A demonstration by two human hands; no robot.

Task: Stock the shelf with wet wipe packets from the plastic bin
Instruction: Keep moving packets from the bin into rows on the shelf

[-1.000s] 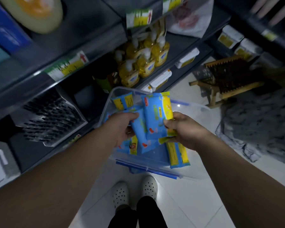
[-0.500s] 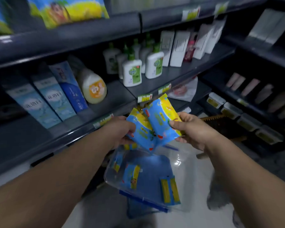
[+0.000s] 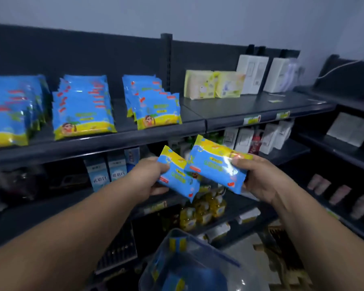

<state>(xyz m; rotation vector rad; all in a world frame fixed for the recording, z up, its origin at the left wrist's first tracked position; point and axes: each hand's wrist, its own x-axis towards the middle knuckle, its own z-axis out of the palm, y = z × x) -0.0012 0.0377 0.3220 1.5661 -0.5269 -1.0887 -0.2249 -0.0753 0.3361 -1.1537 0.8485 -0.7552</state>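
**Two packets going up to the shelf**

We are holding one packet in each hand. Our left hand [image 3: 150, 175] is pinching the small-looking packet [image 3: 178, 175] at its left end. Our right hand [image 3: 259, 177] is gripping the other packet [image 3: 215, 164] at its right end, with the fingers curled over the top edge. The two packets are touching in the middle, and the right one is lying a little over the left one. Both are tilting, with the long side running from up-left to down-right.

The shelf [image 3: 122, 141] we are filling is above our hands and a bit to the left. Three rows [image 3: 83, 108] of the same blue and yellow packets are standing there already. There is a bare gap just right of the last row, before the pale yellow packs [image 3: 212, 84]. Our left hand is nearer to the rows, so we are thinking it should go first, up and forward.

The bin [image 3: 189, 261] is down low between our arms, with more packets in it. The room is dim, with dark shelves on all sides and a plain grey wall on top.
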